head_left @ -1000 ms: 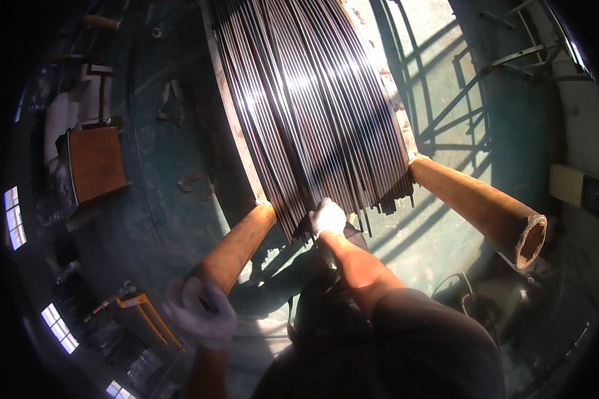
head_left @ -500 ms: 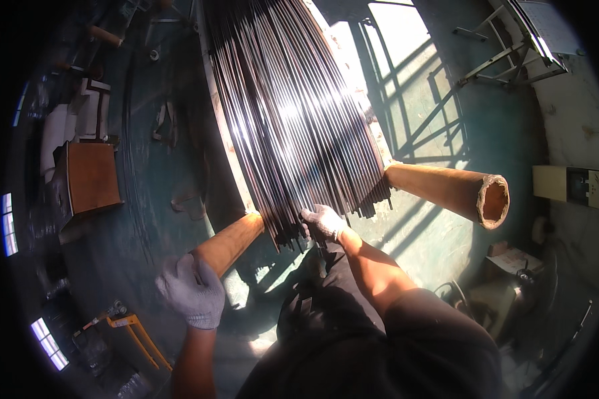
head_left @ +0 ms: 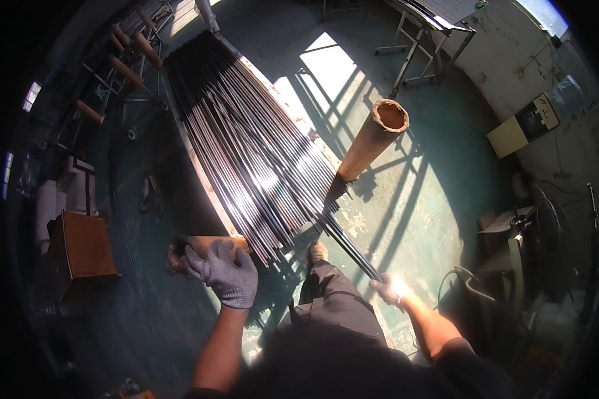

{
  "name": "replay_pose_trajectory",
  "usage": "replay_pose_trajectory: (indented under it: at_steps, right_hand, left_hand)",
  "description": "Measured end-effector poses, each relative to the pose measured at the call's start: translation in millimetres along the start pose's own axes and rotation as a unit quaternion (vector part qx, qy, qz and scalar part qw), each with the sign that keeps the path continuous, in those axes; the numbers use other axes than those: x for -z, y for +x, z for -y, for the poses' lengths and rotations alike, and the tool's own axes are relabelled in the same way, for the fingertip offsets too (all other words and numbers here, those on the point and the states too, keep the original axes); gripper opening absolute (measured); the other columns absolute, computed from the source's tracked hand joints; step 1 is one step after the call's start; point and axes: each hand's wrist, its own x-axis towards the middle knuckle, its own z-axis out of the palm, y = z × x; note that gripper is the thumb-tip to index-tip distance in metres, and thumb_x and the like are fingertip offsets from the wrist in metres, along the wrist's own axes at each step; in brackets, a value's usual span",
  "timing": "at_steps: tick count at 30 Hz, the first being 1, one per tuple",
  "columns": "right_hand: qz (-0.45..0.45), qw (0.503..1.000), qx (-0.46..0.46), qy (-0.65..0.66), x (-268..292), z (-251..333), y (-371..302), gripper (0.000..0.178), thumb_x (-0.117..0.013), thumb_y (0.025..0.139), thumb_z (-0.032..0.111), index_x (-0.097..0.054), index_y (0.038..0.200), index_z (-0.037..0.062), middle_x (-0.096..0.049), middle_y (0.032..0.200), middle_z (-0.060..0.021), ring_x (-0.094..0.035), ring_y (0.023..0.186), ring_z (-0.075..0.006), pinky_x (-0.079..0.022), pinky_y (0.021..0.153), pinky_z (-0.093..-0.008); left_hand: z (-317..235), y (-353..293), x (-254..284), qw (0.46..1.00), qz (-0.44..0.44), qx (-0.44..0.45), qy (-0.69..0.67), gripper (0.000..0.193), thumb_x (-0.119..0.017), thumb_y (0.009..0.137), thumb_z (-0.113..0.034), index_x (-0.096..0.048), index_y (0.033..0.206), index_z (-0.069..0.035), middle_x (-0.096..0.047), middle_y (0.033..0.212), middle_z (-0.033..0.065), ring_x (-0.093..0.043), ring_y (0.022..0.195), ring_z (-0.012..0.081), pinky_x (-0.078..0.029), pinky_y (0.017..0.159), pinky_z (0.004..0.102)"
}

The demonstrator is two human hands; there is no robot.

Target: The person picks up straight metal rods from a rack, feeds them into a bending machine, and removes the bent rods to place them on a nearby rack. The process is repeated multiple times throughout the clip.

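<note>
A wide layer of long, thin dark rods [head_left: 246,143] lies on a long pale-edged support, with shiny sunlit patches near its close end. My right hand [head_left: 393,288], in a light glove, is closed around the ends of a few rods [head_left: 355,247] pulled out past the others at the near right. My gloved left hand [head_left: 227,271] is at the near left, fingers apart and bent a little over a brown cardboard tube [head_left: 206,243]. Whether it touches that tube is hard to tell. Another cardboard tube [head_left: 366,149] stands up at the right corner of the support, its hollow end showing.
A brown box [head_left: 86,245] stands at the left. Racks with several brown rollers [head_left: 125,70] are at the far left. A metal-framed stand [head_left: 422,50] is at the far right, and a cream-coloured box [head_left: 522,125] is by the right wall. Hoses and clutter [head_left: 492,286] lie at the near right.
My right hand has moved right and toward me, drawing a few rods out of the layer. My left hand has shifted right and slightly up. The right tube has swung upward, and the view has turned.
</note>
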Motion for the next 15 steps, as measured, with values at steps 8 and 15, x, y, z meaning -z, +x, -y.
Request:
replay_pose_trajectory:
  at_steps: [8,15]
  right_hand:
    - [-0.117,0.97,-0.194,-0.093,-89,-243,-338,0.061,-0.094,0.079,0.064,-0.086,0.108,0.0113,-0.083,0.097,-0.0175,-0.08,0.096,-0.0366,-0.061,0.088,-0.0474]
    - [-0.403,0.87,-0.211,-0.191,-146,-264,-455,0.038,-0.091,0.077,0.047,-0.074,0.077,0.0126,-0.075,0.076,-0.0132,-0.076,0.076,-0.0365,-0.058,0.072,-0.0507]
  left_hand:
    - [17,-112,-60,0.94,0.12,-0.153,-0.28,0.03,-0.079,0.091,-0.02,-0.072,0.117,-0.007,-0.07,0.126,0.018,-0.062,0.133,0.0431,-0.048,0.116,0.056]
    - [-115,-246,-94,0.151,0.425,0.546,-0.706,0.059,-0.043,0.119,-0.061,-0.064,0.14,-0.01,-0.069,0.135,0.0191,-0.065,0.128,0.0454,-0.048,0.119,0.0681]
